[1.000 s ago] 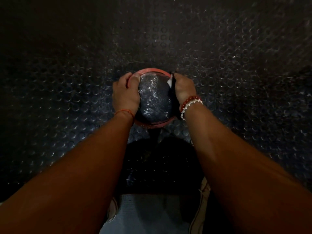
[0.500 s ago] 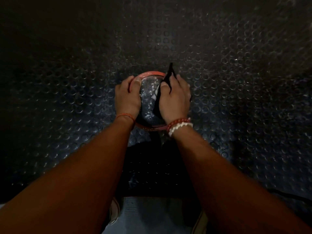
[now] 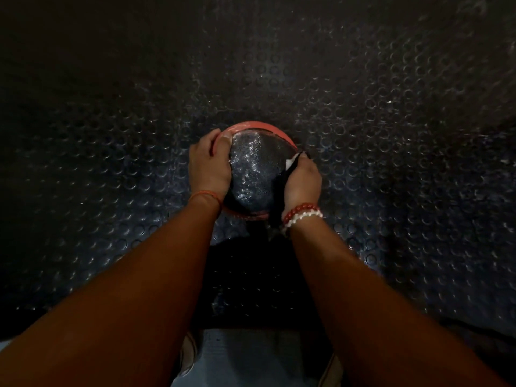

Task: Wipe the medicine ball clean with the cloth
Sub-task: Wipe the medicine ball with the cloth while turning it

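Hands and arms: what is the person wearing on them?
No sleeves or gloves show anywhere in view. A thin orange-red thread bracelet circles the wrist of the left hand. By the right hand sit two beaded bracelets, one of red beads, one of white.

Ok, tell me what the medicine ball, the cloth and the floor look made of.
Medicine ball: probably rubber, black embossed face glinting, red rim.
Cloth: soft dark fabric, hanging limp.
Floor: likely rubber matting, raised round studs.
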A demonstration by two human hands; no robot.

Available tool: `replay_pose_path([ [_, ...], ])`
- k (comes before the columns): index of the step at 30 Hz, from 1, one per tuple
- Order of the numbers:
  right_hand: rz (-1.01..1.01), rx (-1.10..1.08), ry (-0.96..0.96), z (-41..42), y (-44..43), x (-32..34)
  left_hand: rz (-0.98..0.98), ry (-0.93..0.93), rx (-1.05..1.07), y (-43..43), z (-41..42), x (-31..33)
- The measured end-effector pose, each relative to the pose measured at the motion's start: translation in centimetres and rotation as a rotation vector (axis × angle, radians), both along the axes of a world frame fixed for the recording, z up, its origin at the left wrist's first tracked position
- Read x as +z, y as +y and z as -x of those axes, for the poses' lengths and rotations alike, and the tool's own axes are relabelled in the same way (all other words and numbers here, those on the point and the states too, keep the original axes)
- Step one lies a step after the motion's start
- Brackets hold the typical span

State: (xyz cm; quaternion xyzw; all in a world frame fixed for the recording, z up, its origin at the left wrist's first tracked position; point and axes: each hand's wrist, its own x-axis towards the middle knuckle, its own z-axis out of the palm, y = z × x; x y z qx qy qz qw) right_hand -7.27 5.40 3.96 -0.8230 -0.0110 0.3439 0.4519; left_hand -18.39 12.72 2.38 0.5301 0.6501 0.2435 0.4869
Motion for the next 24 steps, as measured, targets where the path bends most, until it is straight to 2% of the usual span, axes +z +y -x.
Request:
replay_pose_path([
  [2,-0.005,0.043,-0.16,2.0,-0.1,0.7,0.0,0.005,-0.011,0.1,0.0,0.2],
  [4,0.001,0.204,-0.296,2.8,-0.1,0.8,0.01,0.001,-0.012,0.3,0.1,0.4],
  [8,-0.039,0.383,-0.392,1.2,0.5,0.4,0.039,-0.043,0.02,0.2,0.8,0.4],
  [11,-0.091,0.358,-0.26,-0.4,1.3,-0.5,0.057,-0.072,0.034,0.2,1.0,0.5],
  [15,-0.156,0.026,0.189,-2.1,1.8,-0.9,0.051,-0.12,0.069,0.2,1.1,0.2],
  [18,-0.098,-0.132,0.372,-2.1,1.0,-1.3,0.04,-0.128,0.079,0.3,1.2,-0.3],
  [21,-0.118,-0.251,0.382,-0.4,0.5,-1.3,0.065,-0.134,0.092,0.9,1.2,-0.3],
  [24,-0.092,-0.155,0.061,2.8,-0.4,-1.0,0.074,-0.13,0.082,1.5,1.1,-0.2],
])
